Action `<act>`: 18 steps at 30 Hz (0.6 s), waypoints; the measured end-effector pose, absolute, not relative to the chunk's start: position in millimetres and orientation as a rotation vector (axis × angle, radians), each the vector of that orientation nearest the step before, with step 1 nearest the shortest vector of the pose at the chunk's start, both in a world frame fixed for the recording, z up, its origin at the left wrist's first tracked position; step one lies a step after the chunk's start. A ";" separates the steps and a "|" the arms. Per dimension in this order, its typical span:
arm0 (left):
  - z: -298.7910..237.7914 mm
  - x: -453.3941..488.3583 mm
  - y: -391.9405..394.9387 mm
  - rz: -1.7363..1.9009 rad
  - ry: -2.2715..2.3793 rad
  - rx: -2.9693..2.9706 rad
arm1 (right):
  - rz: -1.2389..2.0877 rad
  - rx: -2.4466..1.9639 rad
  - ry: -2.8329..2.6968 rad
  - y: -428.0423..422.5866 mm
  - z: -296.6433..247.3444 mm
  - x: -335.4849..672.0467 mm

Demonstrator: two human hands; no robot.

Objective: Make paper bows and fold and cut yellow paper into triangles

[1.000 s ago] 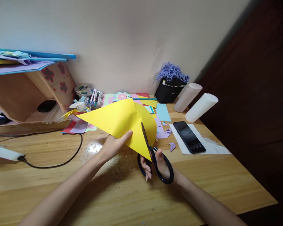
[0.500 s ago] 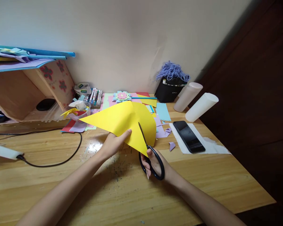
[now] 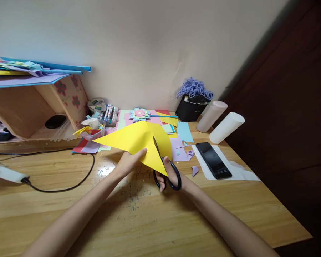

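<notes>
A bent sheet of yellow paper (image 3: 123, 139) is held above the table by my left hand (image 3: 130, 162). Its thumb lies on top of the sheet near the lower edge, and the other fingers are hidden underneath. My right hand (image 3: 169, 175) has its fingers in the loops of black-handled scissors (image 3: 176, 182). One dark blade crosses over the yellow paper's upper face, pointing up and left, while the other blade is hidden below the sheet. A corner of the paper hangs over the scissors' pivot, close to my right thumb.
A phone (image 3: 214, 160) lies on white paper at the right, near two white cylinders (image 3: 227, 127). Behind are a black case (image 3: 191, 109) topped with purple yarn, a layered paper flower (image 3: 139, 114), markers (image 3: 109, 113) and a scrap-filled cup (image 3: 92, 130). A black cable (image 3: 91, 171) curves at left.
My right hand and the scissors have moved slightly up and left, the blade reaching further along the sheet. The camera view has shifted a little; my left hand keeps its hold.
</notes>
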State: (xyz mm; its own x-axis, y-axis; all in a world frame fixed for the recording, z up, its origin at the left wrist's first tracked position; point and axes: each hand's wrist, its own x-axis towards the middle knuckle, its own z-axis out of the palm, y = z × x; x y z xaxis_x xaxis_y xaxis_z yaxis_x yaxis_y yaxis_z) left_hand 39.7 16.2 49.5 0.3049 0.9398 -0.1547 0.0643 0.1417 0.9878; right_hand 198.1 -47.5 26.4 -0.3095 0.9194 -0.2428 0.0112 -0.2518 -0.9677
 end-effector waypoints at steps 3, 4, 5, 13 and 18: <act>47.1 39.4 17.4 0.854 1.066 1.269 | 1.616 -1.221 -1.287 -46.5 20.8 196.2; 46.2 39.3 17.7 0.855 1.061 1.271 | 1.607 -1.228 -1.284 -46.6 18.6 195.5; 45.4 39.2 18.0 0.855 1.055 1.271 | 1.600 -1.236 -1.271 -46.9 16.6 194.8; 45.6 42.9 15.9 0.870 1.003 1.223 | 1.574 -1.232 -1.182 -49.8 3.2 193.6; 48.0 44.7 11.5 0.851 0.992 1.174 | 1.584 -1.174 -1.251 -52.9 2.5 198.0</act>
